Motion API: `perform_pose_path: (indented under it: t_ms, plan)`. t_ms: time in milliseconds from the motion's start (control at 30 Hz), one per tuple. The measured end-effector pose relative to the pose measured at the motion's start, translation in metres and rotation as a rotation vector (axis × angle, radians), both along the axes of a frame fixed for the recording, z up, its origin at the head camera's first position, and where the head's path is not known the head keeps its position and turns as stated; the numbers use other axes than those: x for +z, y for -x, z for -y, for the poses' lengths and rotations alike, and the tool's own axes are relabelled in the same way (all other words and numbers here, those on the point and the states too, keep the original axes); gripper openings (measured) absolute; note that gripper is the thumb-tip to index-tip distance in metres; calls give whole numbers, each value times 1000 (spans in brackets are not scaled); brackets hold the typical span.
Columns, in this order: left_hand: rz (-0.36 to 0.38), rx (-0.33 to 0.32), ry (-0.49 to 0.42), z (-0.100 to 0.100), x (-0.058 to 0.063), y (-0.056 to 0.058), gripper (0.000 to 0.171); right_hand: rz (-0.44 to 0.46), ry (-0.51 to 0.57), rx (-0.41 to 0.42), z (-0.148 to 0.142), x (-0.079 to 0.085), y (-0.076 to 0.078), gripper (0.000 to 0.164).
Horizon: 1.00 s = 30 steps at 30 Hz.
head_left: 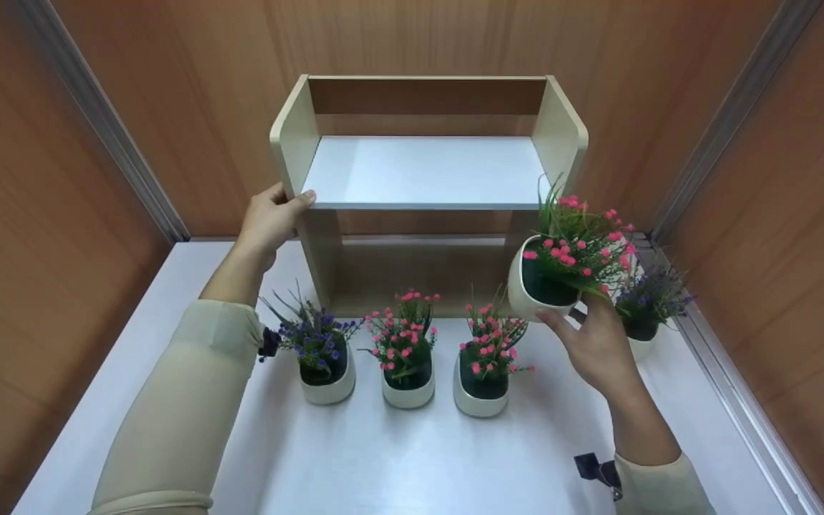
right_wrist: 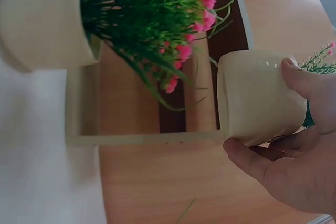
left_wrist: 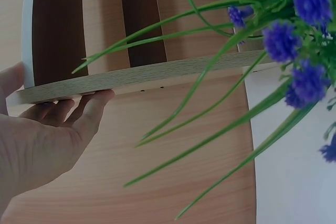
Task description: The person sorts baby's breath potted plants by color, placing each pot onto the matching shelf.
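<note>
My left hand (head_left: 269, 222) grips the left side panel of a small two-tier shelf (head_left: 426, 172). In the left wrist view its thumb is on one side of the panel (left_wrist: 157, 77) and its fingers on the other. My right hand (head_left: 594, 343) holds a white pot of pink flowers (head_left: 551, 279), raised and tilted beside the shelf's right side. In the right wrist view thumb and fingers wrap around the white pot (right_wrist: 262, 95). In front of the shelf stand a purple-flowered pot (head_left: 326, 372) and two pink-flowered pots, one in the middle (head_left: 410, 386) and one right of it (head_left: 481, 393).
Another purple-flowered pot (head_left: 644, 322) stands at the right edge of the white table (head_left: 383, 465), partly behind my right hand. Wood-grain walls (head_left: 777, 286) enclose the table at the back and both sides, with metal strips along the corners.
</note>
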<state>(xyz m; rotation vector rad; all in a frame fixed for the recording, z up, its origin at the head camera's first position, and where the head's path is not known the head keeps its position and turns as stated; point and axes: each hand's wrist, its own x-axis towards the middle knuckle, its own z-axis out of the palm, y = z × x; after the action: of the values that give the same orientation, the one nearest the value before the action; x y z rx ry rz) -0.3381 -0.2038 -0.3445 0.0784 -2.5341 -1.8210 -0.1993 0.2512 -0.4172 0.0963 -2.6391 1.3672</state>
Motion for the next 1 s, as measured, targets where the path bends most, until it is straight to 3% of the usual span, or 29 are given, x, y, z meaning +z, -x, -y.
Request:
perform_pose_path:
  t_ms: [667, 1000]
  plan:
    - [9, -5, -2, -3, 1, 3, 66, -144, 37, 88, 31, 61, 41, 80]
    - [-19, -20, 7, -3, -1, 4, 65, -154, 37, 72, 34, 72, 61, 82]
